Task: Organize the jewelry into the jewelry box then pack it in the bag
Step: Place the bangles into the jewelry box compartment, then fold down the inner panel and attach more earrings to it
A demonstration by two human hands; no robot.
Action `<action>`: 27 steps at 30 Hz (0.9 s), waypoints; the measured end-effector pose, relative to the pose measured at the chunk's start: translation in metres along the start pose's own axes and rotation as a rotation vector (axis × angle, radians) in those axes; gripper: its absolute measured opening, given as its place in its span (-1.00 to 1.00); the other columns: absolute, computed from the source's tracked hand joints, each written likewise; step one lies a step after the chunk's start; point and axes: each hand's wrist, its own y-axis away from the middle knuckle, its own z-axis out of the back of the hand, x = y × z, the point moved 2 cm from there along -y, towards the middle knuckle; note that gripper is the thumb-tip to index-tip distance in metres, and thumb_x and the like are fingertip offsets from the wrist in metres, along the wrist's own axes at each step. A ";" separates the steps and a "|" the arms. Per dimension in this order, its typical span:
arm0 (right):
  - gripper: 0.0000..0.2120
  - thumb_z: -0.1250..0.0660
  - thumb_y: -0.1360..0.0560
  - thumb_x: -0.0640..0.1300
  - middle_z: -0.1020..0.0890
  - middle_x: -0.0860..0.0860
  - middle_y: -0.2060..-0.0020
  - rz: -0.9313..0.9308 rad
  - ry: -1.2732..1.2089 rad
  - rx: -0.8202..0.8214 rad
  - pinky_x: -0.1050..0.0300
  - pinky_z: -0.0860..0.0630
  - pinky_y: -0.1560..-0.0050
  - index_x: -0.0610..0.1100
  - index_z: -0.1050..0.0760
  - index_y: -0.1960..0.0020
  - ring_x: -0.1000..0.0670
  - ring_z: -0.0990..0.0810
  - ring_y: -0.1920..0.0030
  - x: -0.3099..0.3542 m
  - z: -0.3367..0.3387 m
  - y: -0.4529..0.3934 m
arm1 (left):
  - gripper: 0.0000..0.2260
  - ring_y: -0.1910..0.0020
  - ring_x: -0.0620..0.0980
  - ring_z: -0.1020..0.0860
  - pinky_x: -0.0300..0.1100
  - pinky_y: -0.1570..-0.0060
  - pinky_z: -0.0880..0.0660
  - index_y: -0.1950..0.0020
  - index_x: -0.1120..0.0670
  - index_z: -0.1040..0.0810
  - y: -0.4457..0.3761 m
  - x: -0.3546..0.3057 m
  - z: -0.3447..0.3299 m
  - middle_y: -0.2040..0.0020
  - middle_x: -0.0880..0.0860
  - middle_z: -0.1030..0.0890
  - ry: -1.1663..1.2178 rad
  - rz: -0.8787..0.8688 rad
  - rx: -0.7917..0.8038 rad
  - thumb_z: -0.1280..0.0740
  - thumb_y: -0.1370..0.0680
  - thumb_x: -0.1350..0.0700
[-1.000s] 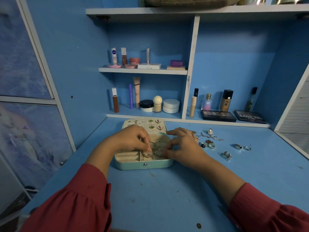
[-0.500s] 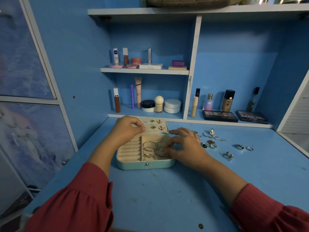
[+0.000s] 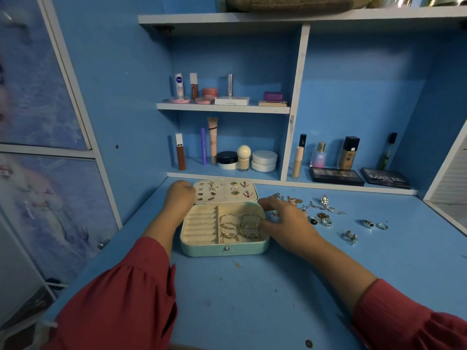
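Note:
The mint jewelry box (image 3: 225,250) lies open on the blue table. Its cream lid (image 3: 222,197) is folded back and carries several small earrings. Several gold hoops (image 3: 240,224) fill the right compartment, and the ring rolls (image 3: 201,223) on the left hold nothing. My left hand (image 3: 180,197) is curled at the lid's left edge and holds it. My right hand (image 3: 286,219) hovers at the box's right rim with relaxed fingers, its thumb near the hoops. Loose rings (image 3: 322,221) and chains (image 3: 326,203) lie to the right of the box.
More rings (image 3: 374,224) and a silver piece (image 3: 350,236) lie further right. Cosmetics and palettes (image 3: 336,176) line the shelves behind. A woven olive item (image 3: 290,3) sits on the top shelf. The table's near part (image 3: 252,299) is bare.
My left hand left the box's compartment and moved up to the lid's left edge. My right hand slid a little toward the box's right rim. The hoops now show uncovered.

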 end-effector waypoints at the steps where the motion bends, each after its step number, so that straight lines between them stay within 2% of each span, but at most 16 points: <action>1: -0.55 -0.32 -0.47 -0.08 -0.53 0.18 -0.13 -0.005 0.001 0.001 -0.13 -0.35 -0.33 0.07 -0.39 -0.36 0.04 -0.43 -0.22 0.000 0.000 0.000 | -0.82 0.24 0.02 -0.40 -0.17 0.19 -0.32 0.21 0.14 -0.45 -0.001 0.001 -0.001 0.26 0.10 -0.44 -0.001 -0.006 0.010 -0.15 -0.55 0.30; 5: -0.53 -0.33 -0.46 -0.09 -0.48 0.22 -0.03 -0.025 -0.033 -0.012 -0.12 -0.37 -0.31 0.07 -0.39 -0.35 0.04 -0.45 -0.16 -0.001 0.002 0.001 | -0.70 0.09 0.02 -0.45 -0.20 0.08 -0.34 0.29 0.01 -0.42 -0.002 0.001 -0.005 0.26 -0.05 -0.46 -0.023 -0.006 0.030 -0.13 -0.62 0.24; 9: -0.58 -0.29 -0.50 -0.11 -0.51 0.18 -0.04 -0.035 -0.066 -0.033 -0.06 -0.39 -0.30 0.04 -0.41 -0.35 0.05 -0.47 -0.16 -0.002 0.001 -0.001 | -0.71 -0.05 0.11 -0.53 -0.06 -0.14 -0.45 0.25 -0.01 -0.48 -0.004 -0.001 -0.005 -0.04 0.13 -0.58 -0.015 0.009 0.045 -0.13 -0.62 0.21; 11: -0.63 -0.24 -0.55 -0.13 -0.54 0.11 -0.06 -0.056 -0.144 -0.068 0.10 -0.44 -0.19 -0.02 -0.42 -0.35 0.06 -0.50 -0.14 -0.002 0.001 -0.004 | -0.69 -0.11 0.17 -0.56 0.05 -0.20 -0.47 0.30 -0.06 -0.42 -0.002 -0.004 -0.004 -0.13 0.17 -0.60 -0.013 0.006 0.051 -0.14 -0.61 0.21; 12: -0.64 -0.22 -0.57 -0.14 -0.56 0.07 -0.08 -0.070 -0.182 -0.092 0.19 -0.44 -0.09 -0.06 -0.42 -0.36 0.07 -0.51 -0.09 -0.001 0.002 -0.006 | -0.72 -0.12 0.18 -0.56 0.07 -0.20 -0.47 0.27 -0.04 -0.46 -0.003 -0.004 -0.004 -0.14 0.16 -0.60 -0.015 0.009 0.056 -0.14 -0.60 0.20; 14: -0.66 -0.17 -0.60 -0.15 -0.58 -0.01 -0.11 -0.091 -0.200 -0.144 0.26 -0.39 0.02 -0.11 -0.42 -0.37 0.09 -0.50 0.01 0.000 0.002 -0.013 | -0.80 -0.13 0.16 -0.56 0.05 -0.20 -0.47 0.05 0.06 -0.59 -0.006 -0.003 -0.004 -0.16 0.14 -0.60 -0.011 0.002 0.072 -0.16 -0.60 0.18; 16: -0.66 -0.16 -0.61 -0.16 -0.58 -0.04 -0.18 -0.119 -0.201 -0.161 0.27 -0.40 0.09 -0.13 -0.44 -0.37 0.09 -0.49 0.04 -0.001 0.001 -0.022 | -0.79 -0.14 0.14 -0.55 0.03 -0.22 -0.47 -0.11 0.06 -0.58 -0.009 -0.001 -0.005 -0.18 0.12 -0.60 0.005 0.000 0.069 -0.18 -0.59 0.16; 18: -0.68 -0.17 -0.61 -0.18 -0.59 -0.04 -0.19 -0.154 -0.232 -0.163 0.26 -0.41 0.10 -0.14 -0.47 -0.33 0.06 -0.50 0.04 -0.001 -0.003 -0.031 | -0.79 -0.15 0.13 -0.55 0.03 -0.23 -0.46 -0.14 0.04 -0.57 -0.010 0.001 -0.005 -0.19 0.11 -0.59 0.040 0.002 0.061 -0.20 -0.58 0.15; 20: -0.71 -0.18 -0.60 -0.20 -0.60 -0.03 -0.17 -0.186 -0.277 -0.170 0.25 -0.41 0.05 -0.15 -0.52 -0.28 0.05 -0.51 0.01 -0.001 -0.007 -0.038 | -0.78 -0.13 0.08 -0.56 -0.03 -0.16 -0.50 -0.18 0.07 -0.56 -0.008 0.000 -0.003 -0.19 0.09 -0.59 0.137 0.008 0.043 -0.21 -0.59 0.18; 23: -0.72 -0.17 -0.59 -0.23 -0.60 -0.01 -0.07 -0.215 -0.315 -0.171 0.27 -0.42 0.14 -0.16 -0.55 -0.23 0.06 -0.51 0.02 0.000 -0.010 -0.044 | -0.76 0.03 -0.04 -0.57 -0.25 0.20 -0.49 -0.24 0.13 -0.55 -0.006 -0.003 -0.001 -0.12 0.06 -0.60 0.331 0.014 0.039 -0.21 -0.61 0.22; 27: -0.74 -0.19 -0.59 -0.23 -0.63 -0.02 -0.03 -0.189 -0.331 -0.179 0.19 -0.46 0.03 -0.14 -0.59 -0.17 0.02 -0.55 0.00 -0.002 -0.009 -0.043 | -0.81 0.20 -0.11 -0.49 -0.28 0.26 -0.42 -0.10 0.05 -0.62 -0.003 -0.003 0.009 0.03 0.04 -0.62 0.464 -0.030 0.035 -0.26 -0.59 0.23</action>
